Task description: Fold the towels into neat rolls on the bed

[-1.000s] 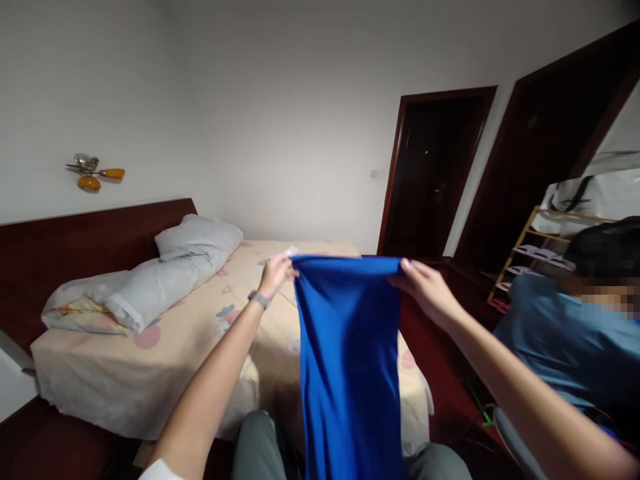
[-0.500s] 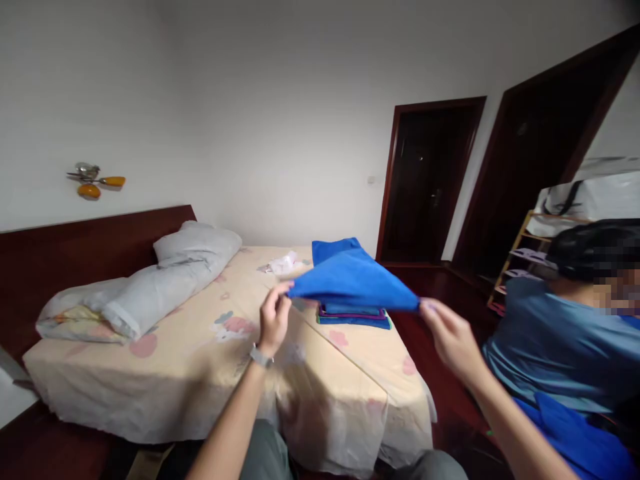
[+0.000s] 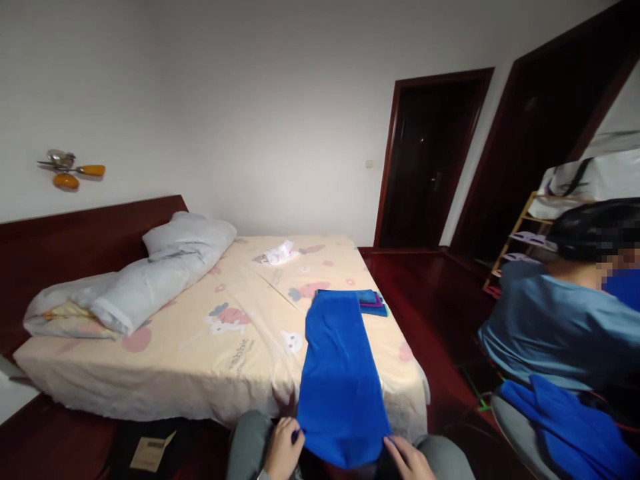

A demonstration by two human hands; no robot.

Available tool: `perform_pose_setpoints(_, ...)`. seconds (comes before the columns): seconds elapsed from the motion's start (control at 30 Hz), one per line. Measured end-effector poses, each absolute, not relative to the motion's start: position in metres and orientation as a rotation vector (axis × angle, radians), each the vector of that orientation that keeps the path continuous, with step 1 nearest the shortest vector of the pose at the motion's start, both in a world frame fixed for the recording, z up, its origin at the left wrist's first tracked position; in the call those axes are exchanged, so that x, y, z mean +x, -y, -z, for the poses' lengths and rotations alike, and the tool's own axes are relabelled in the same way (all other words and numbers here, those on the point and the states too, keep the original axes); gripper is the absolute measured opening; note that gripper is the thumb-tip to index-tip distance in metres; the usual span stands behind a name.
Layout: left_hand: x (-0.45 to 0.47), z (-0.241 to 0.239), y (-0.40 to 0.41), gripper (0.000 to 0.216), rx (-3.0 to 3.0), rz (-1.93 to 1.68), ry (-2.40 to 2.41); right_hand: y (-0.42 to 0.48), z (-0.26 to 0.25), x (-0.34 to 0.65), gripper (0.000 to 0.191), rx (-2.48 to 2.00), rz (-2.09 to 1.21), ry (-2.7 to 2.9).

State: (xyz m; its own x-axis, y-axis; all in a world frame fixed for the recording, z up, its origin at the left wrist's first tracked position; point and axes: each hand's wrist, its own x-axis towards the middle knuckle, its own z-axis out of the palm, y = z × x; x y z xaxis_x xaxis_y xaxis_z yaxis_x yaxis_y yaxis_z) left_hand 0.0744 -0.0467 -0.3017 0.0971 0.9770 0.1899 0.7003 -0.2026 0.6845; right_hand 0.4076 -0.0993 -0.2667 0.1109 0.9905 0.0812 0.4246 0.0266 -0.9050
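A long blue cloth [image 3: 337, 370] lies stretched over the bed's near edge, its far end resting on a small stack of folded cloths [image 3: 374, 302]. My left hand [image 3: 283, 451] pinches the cloth's near left corner above my knees. My right hand [image 3: 410, 460] grips the near right corner, fingers closed on the hem. Both hands sit at the bottom of the view, close to my lap.
The bed [image 3: 200, 333] has a cream printed sheet, a grey pillow and rolled duvet [image 3: 150, 273] at its head, and a crumpled white item [image 3: 279, 253]. A person in a blue top [image 3: 565, 327] sits at the right with more blue cloth [image 3: 570, 427]. Dark doorways and a wooden rack [image 3: 525, 247] stand behind.
The blue cloth was held up hanging, then swung out over the bed, and now lies flat across the bed edge. Both hands have pulled back toward my lap, still holding its near corners.
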Motion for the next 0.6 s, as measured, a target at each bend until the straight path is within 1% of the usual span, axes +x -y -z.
perform_pose_setpoints(0.07, 0.074, 0.295, 0.044, 0.039, 1.833, -0.945, -1.607, 0.094, 0.262, 0.413, 0.040, -1.580, -0.845, 1.337)
perform_pose_setpoints(0.17, 0.072, 0.291, 0.042, 0.053, 1.598, -1.032, -1.564, 0.091, 0.260, 0.423, 0.045, -1.632, -0.877, 1.191)
perform_pose_setpoints(0.23, 0.073, 0.292, 0.042, 0.058, 1.497, -1.067, -1.532, 0.093, 0.264, 0.428, 0.048, -1.645, -0.908, 1.133)
perform_pose_setpoints(0.5, 0.082, 0.285, 0.043, 0.054, 1.513, -1.033, -1.493, 0.099, 0.275, 0.428, 0.054, -1.687, -0.926, 1.069)
perform_pose_setpoints(0.6, 0.085, 0.279, 0.047, 0.057, 1.536, -1.009, -1.513, 0.101, 0.272, 0.423, 0.052, -1.661, -0.905, 1.054)
